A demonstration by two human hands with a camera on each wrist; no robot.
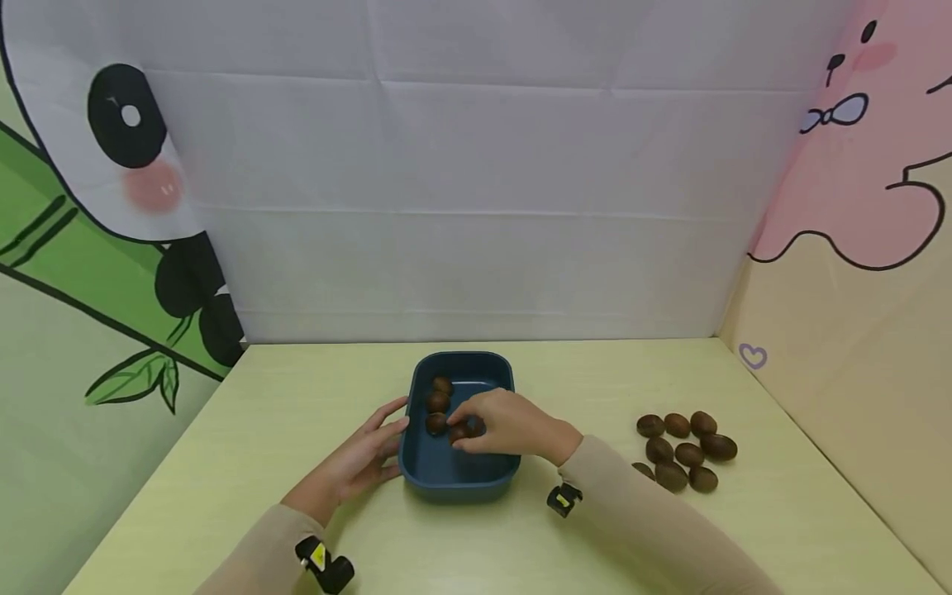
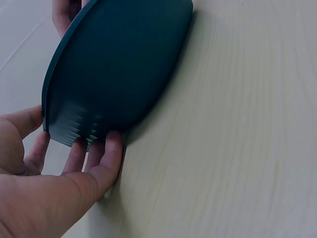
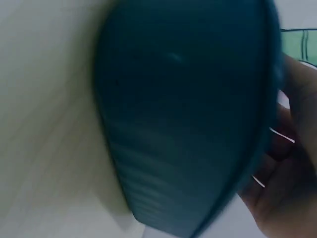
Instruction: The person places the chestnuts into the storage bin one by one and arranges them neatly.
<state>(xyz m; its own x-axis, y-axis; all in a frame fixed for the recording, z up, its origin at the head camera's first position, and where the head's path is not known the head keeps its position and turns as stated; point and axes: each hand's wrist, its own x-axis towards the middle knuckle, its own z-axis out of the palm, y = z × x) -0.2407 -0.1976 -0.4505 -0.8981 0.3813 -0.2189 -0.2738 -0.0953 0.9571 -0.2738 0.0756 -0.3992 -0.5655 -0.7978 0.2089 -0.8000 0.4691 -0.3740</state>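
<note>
Brown nut (image 1: 459,433), inside the blue box (image 1: 459,492), pinched by the right hand (image 1: 509,426). Left hand (image 1: 359,460): fingers spread against the box's left wall. Loose nuts (image 1: 688,454) lie rightward on the table (image 1: 744,537). Three boxed nuts (image 1: 437,402) form a row. White backdrop (image 1: 476,190) behind.

We see an upright dark-blue tub (image 1: 461,493), rounded at its corners, the left hand (image 1: 360,463) touching its side. Three brown nuts (image 1: 437,402) line its left interior; the right hand (image 1: 513,423) pinches another nut (image 1: 459,432) beside them. Nine similar nuts (image 1: 689,454) lie clustered rightward.
</note>
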